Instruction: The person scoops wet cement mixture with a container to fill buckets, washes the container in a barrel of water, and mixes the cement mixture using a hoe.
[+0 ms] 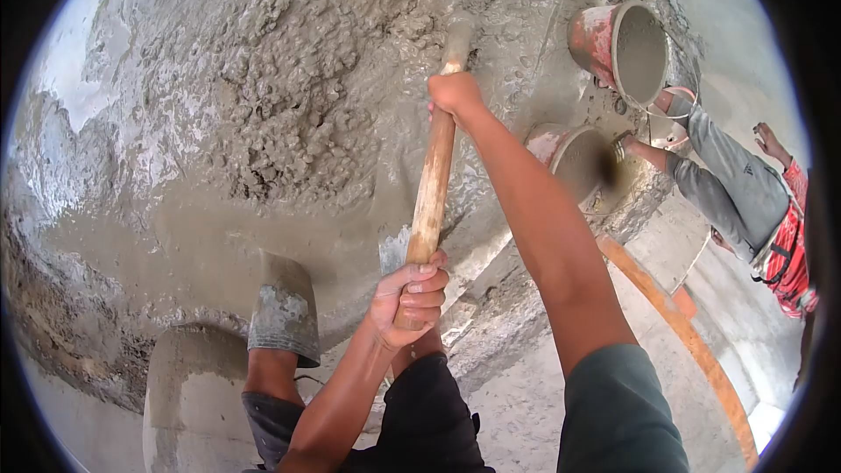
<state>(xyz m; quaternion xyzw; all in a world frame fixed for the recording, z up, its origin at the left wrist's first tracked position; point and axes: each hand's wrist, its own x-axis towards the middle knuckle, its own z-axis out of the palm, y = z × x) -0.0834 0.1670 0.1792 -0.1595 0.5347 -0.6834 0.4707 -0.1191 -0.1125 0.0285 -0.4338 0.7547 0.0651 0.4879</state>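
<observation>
Both my hands are wrapped around the pale wooden handle [431, 188] of a tool. My left hand [409, 300] closes on the handle's near end, close to my legs. Farther up, my right hand [455, 93] grips it with the arm stretched out. Beyond that hand the shaft is coated in grey, and its far end meets the wet concrete [307, 79]. The tool's head is hidden there, so its kind cannot be made out. The concrete is lumpy in the middle and soupy nearer my boot [285, 307].
Two reddish, cement-smeared buckets, an upper bucket [594, 42] and a lower bucket [547, 144], stand at the right, holding grey mix. Another person [736, 184] in grey trousers is beside them. An orange-brown curved strip [679, 333] crosses the floor. A grey rounded object [197, 394] lies lower left.
</observation>
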